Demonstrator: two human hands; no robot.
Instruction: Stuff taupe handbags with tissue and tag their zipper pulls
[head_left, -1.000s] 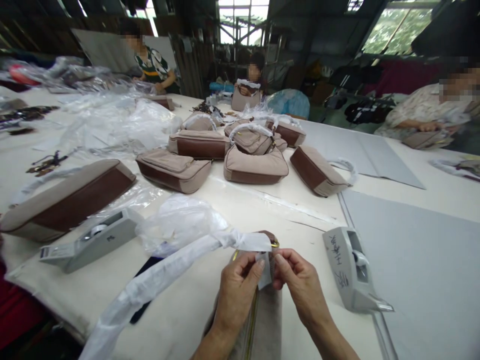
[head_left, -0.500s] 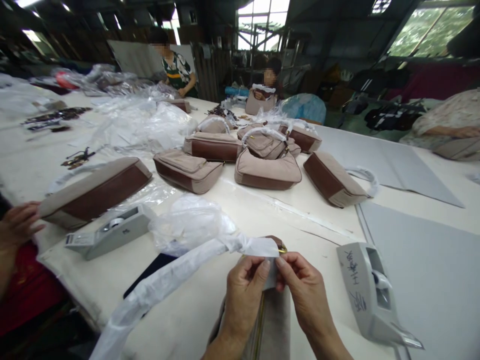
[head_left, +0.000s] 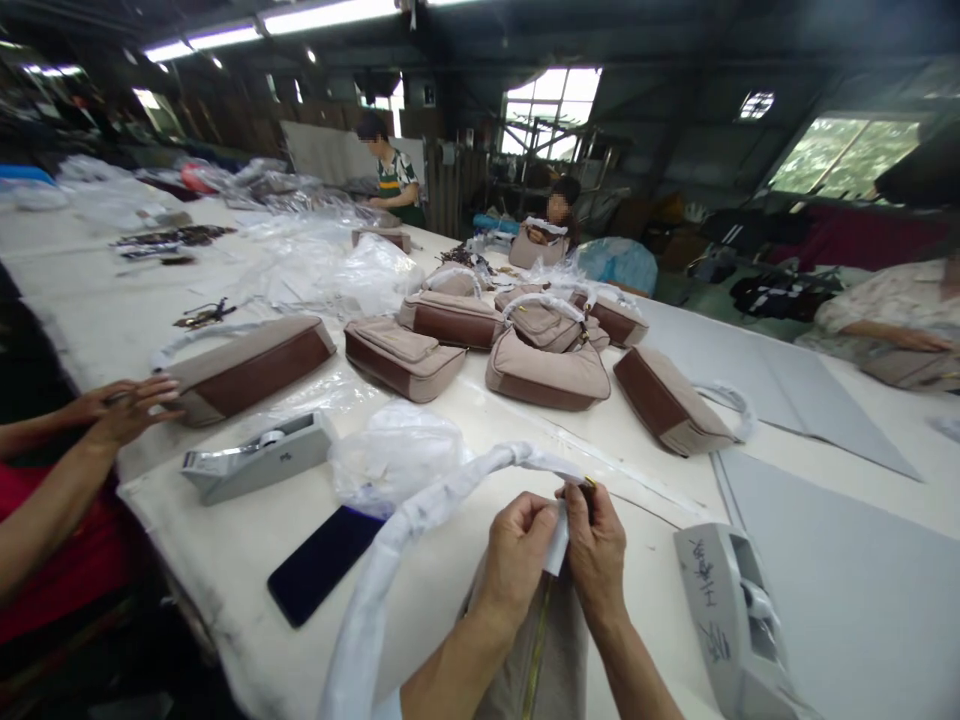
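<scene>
A beige handbag (head_left: pixel 559 640) with a gold zipper lies in front of me under my wrists. Its handle (head_left: pixel 420 515), wrapped in white film, arcs off to the left from near my fingers. Between my hands hangs a small white strip (head_left: pixel 556 540) at the handle's end. My left hand (head_left: pixel 514 555) pinches the strip's left edge between thumb and fingers. Closed at the wrapped handle end by a gold fitting, my right hand (head_left: pixel 598 545) also has its thumb against the strip. Fingers partly hide the strip and handle end.
Grey tape dispensers stand at right (head_left: pixel 739 610) and left (head_left: pixel 262 455). A dark phone (head_left: pixel 326 565) lies beside a clear plastic bag (head_left: pixel 397 455). Several beige-brown handbags (head_left: pixel 551 370) sit ahead. A co-worker's hands (head_left: pixel 127 408) touch a handbag (head_left: pixel 251 370) at left. Other people work beyond.
The view has swung so the table's things sit lower and mostly further right. My right hand has turned more upright at the handle end. The co-worker's second hand has appeared at left.
</scene>
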